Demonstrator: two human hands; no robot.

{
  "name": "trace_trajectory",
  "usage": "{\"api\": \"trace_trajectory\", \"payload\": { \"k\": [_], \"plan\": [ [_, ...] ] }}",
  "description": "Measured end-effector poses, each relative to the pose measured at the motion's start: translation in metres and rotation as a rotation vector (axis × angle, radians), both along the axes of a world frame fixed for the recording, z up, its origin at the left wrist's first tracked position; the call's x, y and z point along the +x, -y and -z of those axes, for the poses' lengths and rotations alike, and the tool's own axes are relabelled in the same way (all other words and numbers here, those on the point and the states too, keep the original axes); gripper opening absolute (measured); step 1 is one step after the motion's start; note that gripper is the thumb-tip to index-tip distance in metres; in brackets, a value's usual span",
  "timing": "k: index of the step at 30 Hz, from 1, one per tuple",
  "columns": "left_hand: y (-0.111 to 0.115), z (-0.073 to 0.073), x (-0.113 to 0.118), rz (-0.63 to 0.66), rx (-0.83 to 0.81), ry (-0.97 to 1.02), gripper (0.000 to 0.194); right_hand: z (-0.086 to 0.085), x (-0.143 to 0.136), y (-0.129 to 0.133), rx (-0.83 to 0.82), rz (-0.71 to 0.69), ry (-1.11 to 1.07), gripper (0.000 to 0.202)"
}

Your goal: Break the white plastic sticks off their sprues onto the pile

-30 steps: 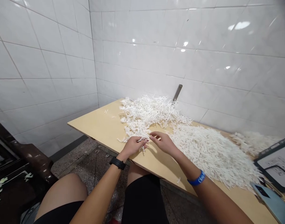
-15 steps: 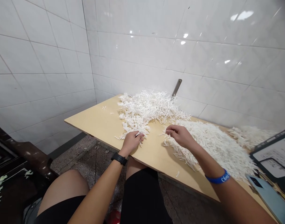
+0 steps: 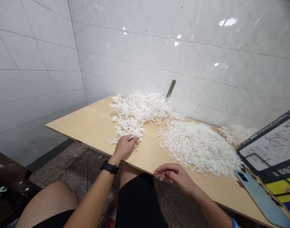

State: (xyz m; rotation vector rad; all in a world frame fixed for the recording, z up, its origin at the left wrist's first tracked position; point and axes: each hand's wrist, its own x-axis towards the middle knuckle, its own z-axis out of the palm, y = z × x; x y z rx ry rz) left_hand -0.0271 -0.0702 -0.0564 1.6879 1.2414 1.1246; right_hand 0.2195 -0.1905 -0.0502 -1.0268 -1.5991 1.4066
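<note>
White plastic pieces [image 3: 197,145], pale tan board [image 3: 88,123], black wristband [image 3: 109,167]

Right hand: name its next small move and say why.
Probably back up to the left hand. The right hand hangs at the table edge, apparently empty, while the left pins a white sprig at the branched pile.

The left hand [image 3: 124,146] covers the little white pieces [image 3: 129,133] under its fingers. Right of the right hand [image 3: 176,177], the phone [image 3: 261,198] and printed board [image 3: 270,147] run off the edge.
</note>
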Motion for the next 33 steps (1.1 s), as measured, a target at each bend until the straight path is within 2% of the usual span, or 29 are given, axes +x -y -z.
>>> {"api": "trace_trajectory", "payload": {
  "k": [3,5,7,9,11,13,16,20,24,28,33],
  "plan": [
    [-0.001,0.002,0.000,0.131,0.006,0.033,0.038,0.013,0.001,-0.017,0.013,0.065,-0.098,0.026],
    [-0.001,0.002,-0.001,0.201,0.019,0.013,0.039,0.014,0.010,-0.039,0.062,0.127,-0.076,0.025],
    [0.000,0.001,-0.002,0.230,0.033,-0.016,0.040,0.008,0.017,-0.060,0.156,0.183,0.079,0.024],
    [0.002,-0.002,-0.003,0.238,0.045,-0.028,0.039,-0.002,0.015,-0.077,0.342,0.279,0.305,0.023],
    [0.003,-0.004,-0.003,0.259,0.038,-0.005,0.038,-0.014,0.002,-0.087,0.560,0.374,0.466,0.024],
    [0.004,-0.005,-0.003,0.290,-0.012,0.071,0.034,-0.023,-0.020,-0.092,0.668,0.421,0.473,0.025],
    [0.003,-0.002,-0.002,0.331,-0.096,0.189,0.030,-0.023,-0.059,-0.097,0.543,0.410,0.308,0.021],
    [0.003,0.000,0.000,0.286,-0.055,0.130,0.026,-0.008,-0.090,-0.104,0.262,0.287,-0.002,0.027],
    [0.004,-0.005,0.001,0.256,-0.037,0.150,0.027,0.004,-0.087,-0.108,0.129,0.294,-0.218,0.032],
    [0.001,-0.006,-0.001,0.189,-0.014,0.208,0.031,0.007,-0.080,-0.107,-0.055,0.193,-0.396,0.036],
    [-0.002,-0.003,-0.003,0.062,0.005,0.378,0.040,0.006,-0.082,-0.103,-0.063,0.118,-0.402,0.036]
  ]
}}
